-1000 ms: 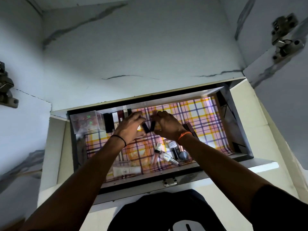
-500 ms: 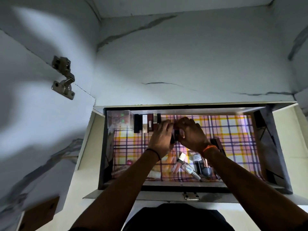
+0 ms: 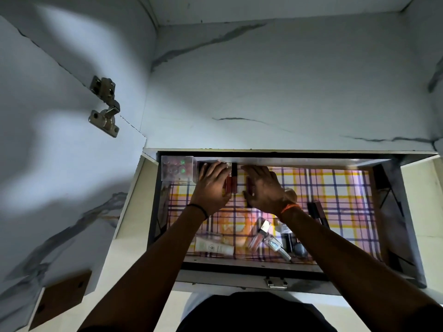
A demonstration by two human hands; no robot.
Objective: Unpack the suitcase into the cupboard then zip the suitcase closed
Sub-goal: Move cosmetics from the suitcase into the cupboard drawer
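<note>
Cupboard drawer point(image 3: 153, 212), dark-walled with a plaid orange-and-purple liner, stands open with both hands inside. Left hand point(image 3: 211, 185) lies flat, fingers together, over dark red cosmetic tubes point(image 3: 232, 182) at the back wall. Right hand point(image 3: 262, 188) lies flat just beside them, fingers extended. Clear plastic box point(image 3: 177, 170) sits left of the left fingertips.

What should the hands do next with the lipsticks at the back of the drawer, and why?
Probably finish lining up the row, then reach for a loose piece. The left hand and right hand flank the dark red lipsticks at the back wall, beside the clear box. The white tube and the glass bottles lie scattered at the front of the drawer.
</note>
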